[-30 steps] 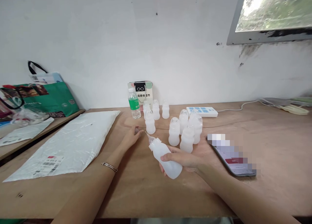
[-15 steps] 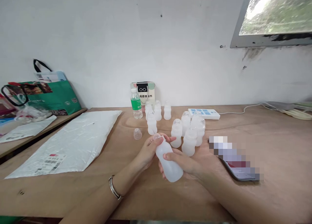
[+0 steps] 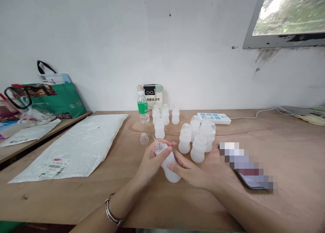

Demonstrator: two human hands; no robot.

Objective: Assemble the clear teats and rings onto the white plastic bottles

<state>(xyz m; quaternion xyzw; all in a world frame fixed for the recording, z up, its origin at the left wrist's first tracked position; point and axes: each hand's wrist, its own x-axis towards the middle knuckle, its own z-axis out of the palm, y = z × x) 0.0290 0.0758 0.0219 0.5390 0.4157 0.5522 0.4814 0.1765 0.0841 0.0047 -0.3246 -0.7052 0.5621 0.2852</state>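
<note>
Between my hands is a frosted white baby bottle (image 3: 170,173), tilted with its clear nipple (image 3: 159,146) pointing up and to the left. My left hand (image 3: 152,158) is closed around the bottle's neck, the thumb lying across its collar. Lower down, my right hand (image 3: 189,170) grips the bottle's body from the right. A clear dome cap (image 3: 144,138) sits on the table just beyond my left hand. Several capped baby bottles stand upright past my hands, one cluster by a near bottle (image 3: 198,148) at the right, another by a bottle (image 3: 159,127) farther back.
On the wooden table (image 3: 291,152) lie a white plastic mailer (image 3: 83,145) at left and a phone (image 3: 250,179) at right. A water bottle (image 3: 143,108), a paper bag (image 3: 156,94) and a power strip (image 3: 215,118) are near the wall. A green bag (image 3: 63,101) stands far left.
The held bottle has come more upright, and its base has shifted left. A thin tip now shows above the nipple. Both hands remain on the bottle.
</note>
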